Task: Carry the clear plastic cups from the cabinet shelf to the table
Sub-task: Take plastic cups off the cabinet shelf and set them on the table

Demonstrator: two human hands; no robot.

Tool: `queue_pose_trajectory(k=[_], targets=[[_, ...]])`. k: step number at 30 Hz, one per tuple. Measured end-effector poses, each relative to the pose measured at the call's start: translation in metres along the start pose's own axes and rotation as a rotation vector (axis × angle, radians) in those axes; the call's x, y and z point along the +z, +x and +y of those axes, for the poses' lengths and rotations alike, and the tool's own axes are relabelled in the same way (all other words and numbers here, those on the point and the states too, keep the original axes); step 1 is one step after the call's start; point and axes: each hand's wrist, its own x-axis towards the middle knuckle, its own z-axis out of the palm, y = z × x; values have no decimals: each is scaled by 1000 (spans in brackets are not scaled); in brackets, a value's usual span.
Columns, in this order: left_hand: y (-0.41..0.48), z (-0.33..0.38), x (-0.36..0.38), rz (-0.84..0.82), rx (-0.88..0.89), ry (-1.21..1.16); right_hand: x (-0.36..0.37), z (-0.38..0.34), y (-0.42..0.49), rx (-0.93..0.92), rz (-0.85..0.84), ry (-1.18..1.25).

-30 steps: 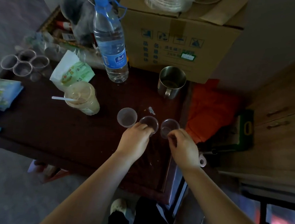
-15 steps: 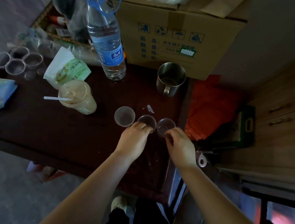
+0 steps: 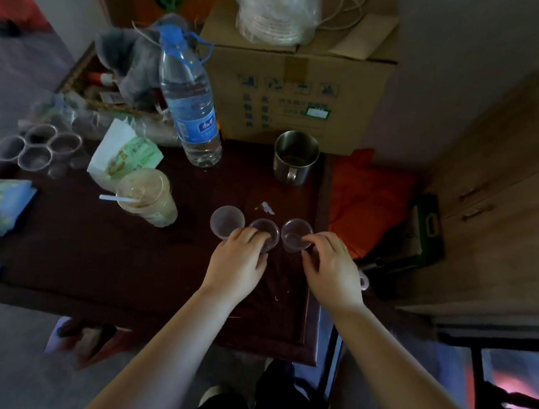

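Observation:
Three clear plastic cups stand in a row on the dark wooden table (image 3: 96,255). My left hand (image 3: 236,263) grips the middle cup (image 3: 263,229) from the near side. My right hand (image 3: 332,270) holds the right cup (image 3: 295,233) with fingertips on its rim. The left cup (image 3: 226,221) stands free beside the middle one. A cluster of several more clear cups (image 3: 37,150) sits at the table's far left. The wooden cabinet (image 3: 503,206) is at the right; its shelf is not visible.
A water bottle (image 3: 188,107), a steel mug (image 3: 294,158), a lidded drink with a straw (image 3: 148,196) and a paper packet (image 3: 123,154) stand on the table. A cardboard box (image 3: 296,93) rises behind. Orange cloth (image 3: 368,199) lies right of the table.
Both hands stay on their cups at the same spot on the table. The head camera tilted, so the whole scene sits lower in the frame.

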Motion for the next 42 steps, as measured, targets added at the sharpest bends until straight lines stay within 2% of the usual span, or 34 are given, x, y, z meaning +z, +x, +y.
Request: queue_pose_trajectory(k=[5, 8, 15, 20, 28, 32, 37, 42], targets=[[-17, 7, -53, 115, 145, 6, -39, -42, -20, 44, 104, -123], [-33, 8, -86, 129, 245, 9, -59, -76, -45, 112, 146, -229], [-96, 13, -137, 21, 458, 23, -81, -163, -135, 301, 258, -302], [-148, 41, -161, -157, 566, 223, -100, -217, -211, 412, 330, -300], [-226, 124, -188, -149, 917, 97, -145, -255, -332, 646, 446, -384], [-285, 174, -179, -231, 1078, 167, -160, -286, -412, 813, 457, -447], [-403, 238, -176, -273, 1311, 127, -175, -348, -546, 1000, 609, -493], [-554, 283, -175, -358, 1581, 9, -161, -426, -707, 1271, 789, -512]])
